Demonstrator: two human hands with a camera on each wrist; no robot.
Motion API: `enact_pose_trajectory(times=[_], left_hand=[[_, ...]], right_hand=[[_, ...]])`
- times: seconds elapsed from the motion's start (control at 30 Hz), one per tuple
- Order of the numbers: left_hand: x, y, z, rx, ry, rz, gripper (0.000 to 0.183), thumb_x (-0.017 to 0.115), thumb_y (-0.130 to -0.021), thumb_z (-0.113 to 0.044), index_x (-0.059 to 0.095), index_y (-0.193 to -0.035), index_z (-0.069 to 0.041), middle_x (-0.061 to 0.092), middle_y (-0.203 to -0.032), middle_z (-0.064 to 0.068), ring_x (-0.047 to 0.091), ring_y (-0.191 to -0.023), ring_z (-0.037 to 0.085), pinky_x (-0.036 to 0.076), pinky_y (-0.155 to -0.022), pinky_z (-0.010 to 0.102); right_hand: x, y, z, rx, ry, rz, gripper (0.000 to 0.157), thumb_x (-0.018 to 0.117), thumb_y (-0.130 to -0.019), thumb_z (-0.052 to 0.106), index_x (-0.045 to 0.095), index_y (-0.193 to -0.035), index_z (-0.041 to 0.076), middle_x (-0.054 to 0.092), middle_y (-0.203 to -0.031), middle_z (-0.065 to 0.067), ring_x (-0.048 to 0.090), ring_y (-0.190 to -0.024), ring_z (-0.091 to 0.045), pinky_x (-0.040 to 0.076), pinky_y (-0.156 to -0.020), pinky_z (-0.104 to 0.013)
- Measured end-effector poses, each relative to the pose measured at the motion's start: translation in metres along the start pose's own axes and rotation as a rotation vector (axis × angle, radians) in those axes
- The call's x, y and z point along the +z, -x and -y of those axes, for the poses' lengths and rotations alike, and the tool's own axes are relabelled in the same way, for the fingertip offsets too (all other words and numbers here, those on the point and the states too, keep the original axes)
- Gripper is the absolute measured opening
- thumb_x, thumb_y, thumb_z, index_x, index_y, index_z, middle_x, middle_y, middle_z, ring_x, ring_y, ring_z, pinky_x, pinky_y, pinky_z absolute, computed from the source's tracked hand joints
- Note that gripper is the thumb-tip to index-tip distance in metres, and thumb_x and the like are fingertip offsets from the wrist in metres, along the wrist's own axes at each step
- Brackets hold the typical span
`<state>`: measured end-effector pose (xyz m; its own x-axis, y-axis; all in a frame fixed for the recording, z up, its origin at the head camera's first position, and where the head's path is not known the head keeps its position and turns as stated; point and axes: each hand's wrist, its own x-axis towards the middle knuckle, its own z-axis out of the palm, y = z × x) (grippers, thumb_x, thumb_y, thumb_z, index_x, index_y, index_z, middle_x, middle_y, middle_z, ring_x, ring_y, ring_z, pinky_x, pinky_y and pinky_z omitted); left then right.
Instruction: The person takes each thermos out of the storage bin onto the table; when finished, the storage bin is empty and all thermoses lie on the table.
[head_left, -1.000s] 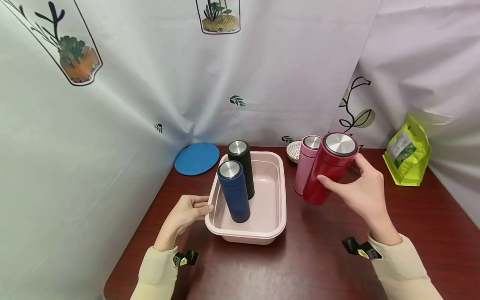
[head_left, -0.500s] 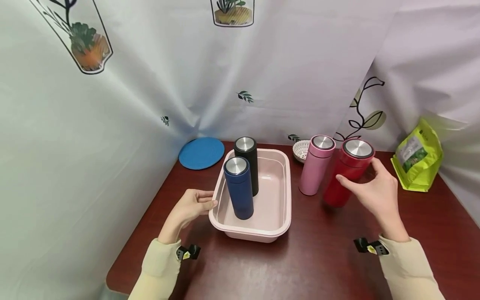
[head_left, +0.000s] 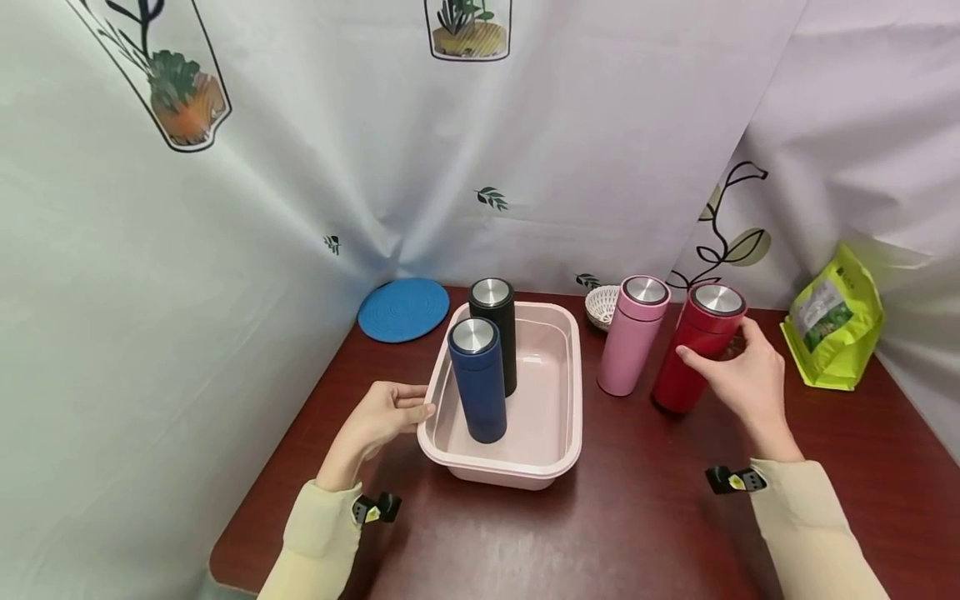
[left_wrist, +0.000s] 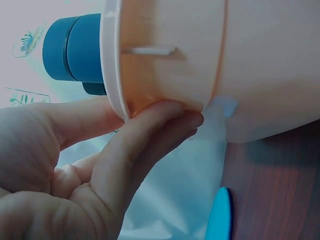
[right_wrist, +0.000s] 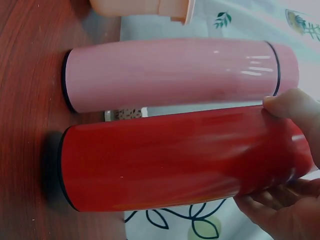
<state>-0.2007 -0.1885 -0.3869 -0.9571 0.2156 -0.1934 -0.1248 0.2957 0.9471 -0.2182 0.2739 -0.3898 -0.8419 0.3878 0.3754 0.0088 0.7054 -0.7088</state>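
My right hand (head_left: 744,375) grips a red thermos flask (right_wrist: 170,160) round its upper part, thumb on the near side. The flask stands upright at the table, beside a pink thermos flask (head_left: 632,342) on its left. With thumb and fingers my left hand (head_left: 386,417) pinches the left rim of a pale pink plastic basin (head_left: 570,392). In the left wrist view the thumb lies over the rim and the fingers press the outer wall (left_wrist: 175,80). Inside the basin stand a dark blue thermos flask (head_left: 480,383) and, behind it, a black thermos flask (head_left: 504,333).
A round blue mat (head_left: 403,310) lies at the back left of the dark red table (head_left: 630,517). Behind the pink flask sits a small white woven basket (head_left: 600,307). A green pouch (head_left: 834,321) stands at the back right, before the hanging cloth (head_left: 630,142).
My right hand has moved the red flask to the right, away from the pink flask, and down to the table. The left hand keeps its grip on the basin rim.
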Motion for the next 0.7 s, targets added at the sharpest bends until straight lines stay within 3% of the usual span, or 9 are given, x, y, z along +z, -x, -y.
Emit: enact_pose_trajectory(times=[0.1, 0.3, 0.5, 0.57, 0.7], left_hand=[[0.000, -0.001, 0.000, 0.007, -0.006, 0.006, 0.046, 0.065, -0.091, 0.000, 0.050, -0.130, 0.018, 0.061, -0.120, 0.034, 0.068, -0.102, 0.040, 0.059, -0.080, 0.043], [0.000, -0.002, 0.002, -0.013, 0.002, -0.004, 0.045, 0.065, -0.090, 0.001, 0.052, -0.130, 0.017, 0.062, -0.120, 0.033, 0.068, -0.101, 0.040, 0.059, -0.081, 0.044], [0.000, -0.003, 0.001, -0.002, 0.000, 0.011, 0.045, 0.065, -0.091, 0.001, 0.051, -0.130, 0.018, 0.061, -0.121, 0.035, 0.066, -0.104, 0.044, 0.059, -0.081, 0.044], [0.000, -0.002, 0.001, 0.002, -0.005, 0.013, 0.045, 0.064, -0.091, 0.000, 0.050, -0.131, 0.018, 0.060, -0.122, 0.035, 0.066, -0.104, 0.044, 0.059, -0.081, 0.044], [0.000, -0.001, 0.001, 0.004, -0.010, 0.016, 0.046, 0.064, -0.092, -0.001, 0.049, -0.132, 0.017, 0.058, -0.125, 0.035, 0.065, -0.107, 0.044, 0.059, -0.082, 0.044]], right_hand=[[0.001, -0.004, -0.004, 0.014, -0.001, 0.007, 0.070, 0.081, -0.077, 0.040, 0.054, -0.131, 0.006, 0.066, -0.110, -0.018, 0.052, -0.080, -0.006, 0.040, -0.065, -0.013], [0.003, -0.005, -0.014, 0.041, -0.016, 0.035, 0.075, 0.078, -0.079, 0.042, 0.049, -0.136, 0.003, 0.063, -0.118, -0.023, 0.058, -0.097, -0.029, 0.039, -0.065, -0.013], [0.004, -0.007, -0.023, 0.041, -0.025, 0.042, 0.072, 0.078, -0.080, 0.039, 0.049, -0.135, 0.004, 0.062, -0.120, -0.022, 0.058, -0.102, -0.032, 0.038, -0.067, -0.010], [0.003, -0.009, -0.024, 0.030, -0.026, 0.069, 0.072, 0.077, -0.081, 0.038, 0.047, -0.135, 0.002, 0.060, -0.120, -0.024, 0.057, -0.103, -0.036, 0.042, -0.071, -0.016], [0.001, -0.013, -0.025, 0.000, -0.038, 0.141, 0.074, 0.075, -0.083, 0.033, 0.039, -0.137, -0.002, 0.054, -0.125, -0.028, 0.053, -0.108, -0.043, 0.049, -0.080, -0.039]])
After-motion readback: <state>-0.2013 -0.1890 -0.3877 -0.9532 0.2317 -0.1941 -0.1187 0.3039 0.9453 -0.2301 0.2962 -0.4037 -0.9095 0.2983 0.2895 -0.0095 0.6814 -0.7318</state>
